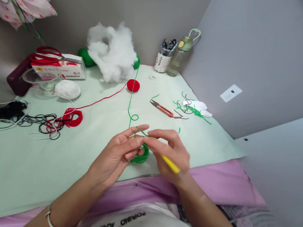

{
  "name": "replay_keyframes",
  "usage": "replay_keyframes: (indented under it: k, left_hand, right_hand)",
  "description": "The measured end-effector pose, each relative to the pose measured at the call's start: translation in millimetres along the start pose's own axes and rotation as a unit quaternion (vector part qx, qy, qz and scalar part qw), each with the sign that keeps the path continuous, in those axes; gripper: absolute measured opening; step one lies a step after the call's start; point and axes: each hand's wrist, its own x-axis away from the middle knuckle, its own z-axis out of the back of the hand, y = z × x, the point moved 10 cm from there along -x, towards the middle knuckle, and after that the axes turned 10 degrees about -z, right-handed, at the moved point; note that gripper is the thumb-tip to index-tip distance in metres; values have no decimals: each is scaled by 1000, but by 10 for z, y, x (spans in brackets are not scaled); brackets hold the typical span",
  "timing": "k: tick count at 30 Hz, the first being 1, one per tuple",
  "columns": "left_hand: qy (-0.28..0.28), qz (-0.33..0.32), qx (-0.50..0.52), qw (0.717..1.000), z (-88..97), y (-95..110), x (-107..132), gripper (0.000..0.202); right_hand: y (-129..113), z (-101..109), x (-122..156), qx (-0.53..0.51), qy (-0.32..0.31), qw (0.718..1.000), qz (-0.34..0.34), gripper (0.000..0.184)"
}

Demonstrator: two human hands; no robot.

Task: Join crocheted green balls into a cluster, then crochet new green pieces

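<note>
My right hand [170, 151] is closed around a crochet hook with a yellow handle [170, 164], its tip meeting the work at my left fingertips. My left hand [121, 150] pinches a small piece of green yarn work, mostly hidden by the fingers, while green yarn runs over its raised index finger. Below the fingers a loose coil of green yarn [140, 157] shows. From the hands a green strand [129, 110] leads up the table, with one small loop in it, past a red yarn ball [133, 85] toward a green ball [136, 62] at the back.
Orange thread snips [162, 108] lie right of centre, beside yarn scraps [195, 110]. White stuffing [112, 52], a bottle [179, 56] and a pen cup [163, 58] stand at the back. On the left are tangled black yarn [11, 110], a white yarn ball [67, 89] and red scissors [47, 54] on a box.
</note>
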Motion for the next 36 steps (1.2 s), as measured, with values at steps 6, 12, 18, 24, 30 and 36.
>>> replay_keyframes:
  k: [6,12,18,24,30,36]
  left_hand:
    - [33,-52,-62,996,60,145,11,43]
    - [56,-84,-98,990,111,219,9,44]
    - [24,-79,-116,990,65,190,13,42]
    - [25,-75,-75,994,8,128,15,51]
    - [-9,4,6,1000,-29,-28,-20,40]
    - [-5,-21,-8,1000,14,64,-29,31]
  right_hand:
    - [424,6,-77,-261,22,945,-196,20]
    - [371,-16,-93,-258,19,951,-168,16]
    - [623,-76,-68,-335,8,904,-265,18]
    - [34,-33,0,14,33,999,-17,27]
    - [141,32,-22,-77,54,994,-56,27]
    - [597,-24,-47,-351,48,902,-249,17]
